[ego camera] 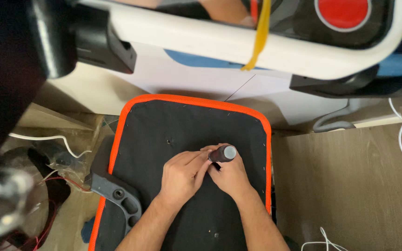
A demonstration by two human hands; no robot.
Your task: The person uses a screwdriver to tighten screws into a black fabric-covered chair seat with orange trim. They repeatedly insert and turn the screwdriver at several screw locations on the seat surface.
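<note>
A black padded panel (173, 125) with an orange rim lies flat below me, with small holes in its surface. My right hand (231, 176) grips a dark screwdriver handle (223, 154) with a grey cap, held upright over the panel's middle. My left hand (182, 174) rests beside it, fingertips touching the tool's shaft near the panel. The tip of the tool is hidden by my fingers.
A grey metal bracket (117, 193) sticks out at the panel's left edge. A white and black frame (238, 44) with a yellow strap (259, 37) crosses the top. Wires and plastic wrap (56, 158) lie left; brown board (350, 186) and white cable lie right.
</note>
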